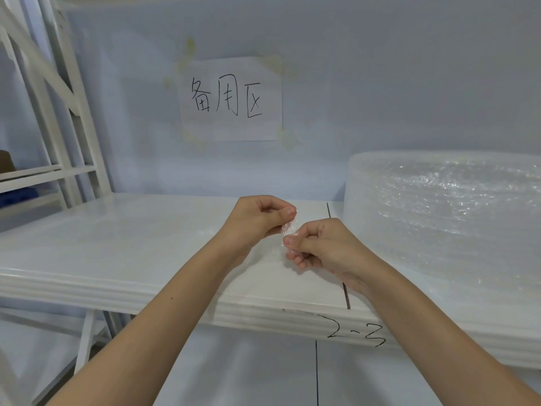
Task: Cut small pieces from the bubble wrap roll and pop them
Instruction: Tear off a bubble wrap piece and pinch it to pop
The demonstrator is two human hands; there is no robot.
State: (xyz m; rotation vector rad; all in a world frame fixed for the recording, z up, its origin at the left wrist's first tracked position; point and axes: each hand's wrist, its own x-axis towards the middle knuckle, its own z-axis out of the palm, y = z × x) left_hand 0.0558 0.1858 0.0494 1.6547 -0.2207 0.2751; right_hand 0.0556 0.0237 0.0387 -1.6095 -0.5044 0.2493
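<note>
A small clear piece of bubble wrap (289,227) is held above the white shelf between both hands. My left hand (257,221) pinches its upper part between thumb and curled fingers. My right hand (319,244) pinches its lower part just below and to the right. The two hands nearly touch at the piece. A large bubble wrap roll (445,212) lies on the shelf to the right, apart from both hands. No cutting tool is in view.
The white shelf (123,247) runs across the view, its front edge marked "2-3" (355,335). A handwritten paper sign (231,99) is taped to the back wall. White shelving frames (58,112) stand at the left.
</note>
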